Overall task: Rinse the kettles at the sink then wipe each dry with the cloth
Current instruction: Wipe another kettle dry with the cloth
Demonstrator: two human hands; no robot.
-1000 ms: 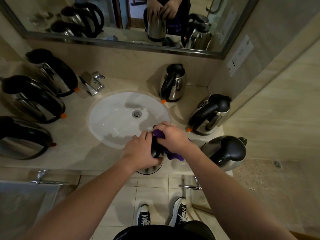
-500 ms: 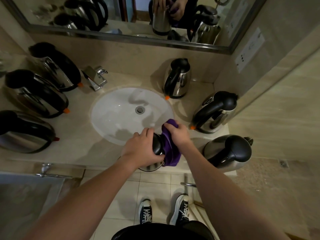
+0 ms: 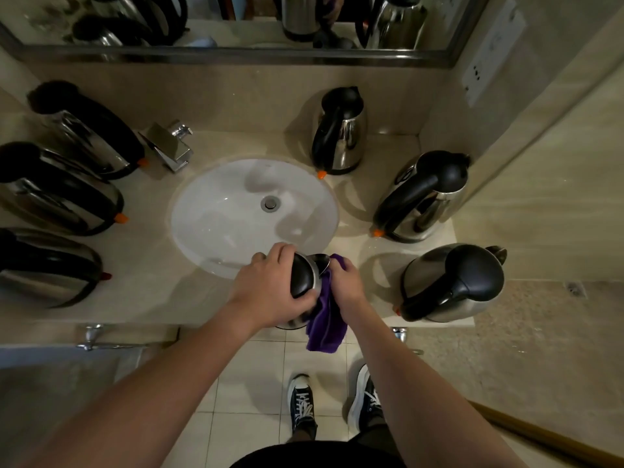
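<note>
Our left hand [image 3: 270, 288] curls over the black lid of the kettle [image 3: 305, 278] we hold at the near edge of the surface [image 3: 152, 285], fingers wrapped around its top and thumb toward us. Most of that kettle is hidden beneath the hand; we see only the lid, a sliver of steel spout and a bit of the base poking past the surface's front edge. Our right hand [image 3: 346, 285] grips the purple cloth [image 3: 326, 322] against the kettle's right side, fingers closed around the bunched fabric, and the loose end of the cloth hangs down over the floor tiles [image 3: 243, 393].

The white sink [image 3: 236, 211] lies just beyond our hands. Its tap [image 3: 172, 148] stands at the far left rim. Three kettles on the left [image 3: 77, 130] line the surface beside the sink, and the nearest two are cut off by the picture's edge. Three kettles on the right [image 3: 341, 130] stand on the other side, each upright with its black handle facing us.

Above, the mirror [image 3: 236, 25] shows dim reflections of kettles and what may be our hands, though its upper part is cut off and too dark to read clearly. Our shoes [image 3: 302, 407] show on the tiles below.
</note>
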